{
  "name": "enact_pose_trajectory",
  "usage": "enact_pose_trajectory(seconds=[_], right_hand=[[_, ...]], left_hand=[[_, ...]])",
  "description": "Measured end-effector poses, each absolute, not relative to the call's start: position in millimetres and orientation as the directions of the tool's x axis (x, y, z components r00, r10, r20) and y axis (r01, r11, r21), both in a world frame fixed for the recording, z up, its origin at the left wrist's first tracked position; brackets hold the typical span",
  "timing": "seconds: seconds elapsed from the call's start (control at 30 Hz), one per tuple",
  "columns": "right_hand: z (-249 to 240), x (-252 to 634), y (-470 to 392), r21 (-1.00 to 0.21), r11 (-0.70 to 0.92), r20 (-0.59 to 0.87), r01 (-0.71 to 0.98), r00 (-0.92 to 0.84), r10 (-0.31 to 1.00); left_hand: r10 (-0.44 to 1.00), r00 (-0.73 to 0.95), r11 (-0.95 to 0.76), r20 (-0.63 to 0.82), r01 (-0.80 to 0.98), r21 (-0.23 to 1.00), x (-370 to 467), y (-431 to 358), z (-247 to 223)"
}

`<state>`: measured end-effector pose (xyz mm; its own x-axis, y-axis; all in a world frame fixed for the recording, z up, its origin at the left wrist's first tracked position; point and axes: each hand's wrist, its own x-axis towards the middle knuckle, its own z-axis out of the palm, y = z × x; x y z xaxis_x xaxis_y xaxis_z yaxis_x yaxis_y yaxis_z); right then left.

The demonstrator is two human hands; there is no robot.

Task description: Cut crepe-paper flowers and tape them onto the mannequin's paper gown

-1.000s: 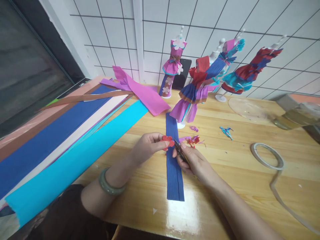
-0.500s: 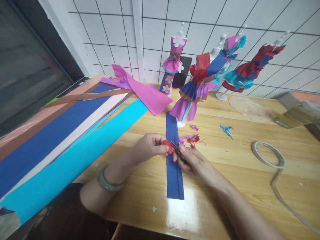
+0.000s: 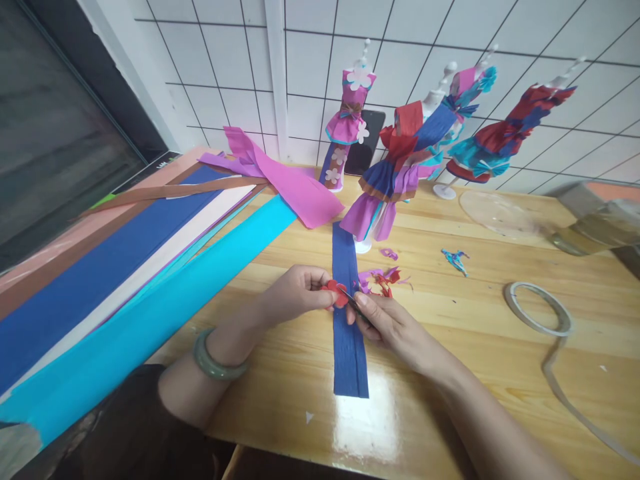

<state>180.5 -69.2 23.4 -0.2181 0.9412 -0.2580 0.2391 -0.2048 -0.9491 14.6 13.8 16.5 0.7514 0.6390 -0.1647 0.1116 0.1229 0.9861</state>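
My left hand [image 3: 303,293] pinches a small red paper flower [image 3: 337,293] between thumb and fingers. In my right hand [image 3: 387,320] is a pair of small dark scissors [image 3: 356,307], their tips at the flower's right edge. Both hands are above a dark blue paper strip [image 3: 350,360] lying lengthwise on the wooden table [image 3: 280,413]. Red and pink paper scraps [image 3: 383,280] lie just beyond my right hand. Behind them stands a small dress form [image 3: 395,167] in red, blue and pink paper.
Long coloured paper sheets [image 3: 150,300] cover the left side, with a pink piece [image 3: 300,193] on top. More dressed forms [image 3: 510,133] and a phone [image 3: 367,143] stand at the back. A tape roll [image 3: 537,309] and a glass container [image 3: 595,227] are at right.
The scissors have shifted slightly at the flower's edge and their blades look closer together. Both hands stay in nearly the same place.
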Motion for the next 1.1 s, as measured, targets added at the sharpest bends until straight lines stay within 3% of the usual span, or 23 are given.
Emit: enact_pose_trajectory(seconds=[0.63, 1.1], right_hand=[[18.7, 181.8, -69.3, -0.943, -0.138, -0.209, 0.303, -0.214, 0.954], [13.5, 179.7, -64.4, -0.978, -0.210, -0.209, 0.005, -0.102, 0.973]], left_hand=[[0.611, 0.773, 0.163, -0.171, 0.089, 0.983, 12.2, 16.3, 15.0], [0.605, 0.777, 0.137, -0.171, 0.110, 0.984, 12.2, 17.6, 12.2]])
